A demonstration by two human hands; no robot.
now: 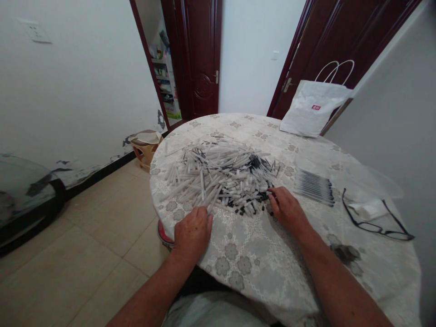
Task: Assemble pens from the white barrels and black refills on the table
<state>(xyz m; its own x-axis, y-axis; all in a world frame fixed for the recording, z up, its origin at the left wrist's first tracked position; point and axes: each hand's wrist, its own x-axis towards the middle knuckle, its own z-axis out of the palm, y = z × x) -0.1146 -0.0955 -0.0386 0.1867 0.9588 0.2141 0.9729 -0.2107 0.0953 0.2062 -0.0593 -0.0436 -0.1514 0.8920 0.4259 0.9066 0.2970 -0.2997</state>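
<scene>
A big pile of white pen barrels and small black parts lies in the middle of a round table covered with a flowered cloth. My left hand rests at the pile's near left edge, fingers curled over the ends of a few white barrels. My right hand lies at the pile's near right edge, fingertips touching the small black parts. Whether either hand grips a piece is hidden by the fingers. A neat row of assembled pens lies to the right of my right hand.
Black-framed glasses lie at the table's right. A white paper bag leans on the far side. A low stool stands on the tiled floor at left, below a dark wooden door. A dark object sits far left.
</scene>
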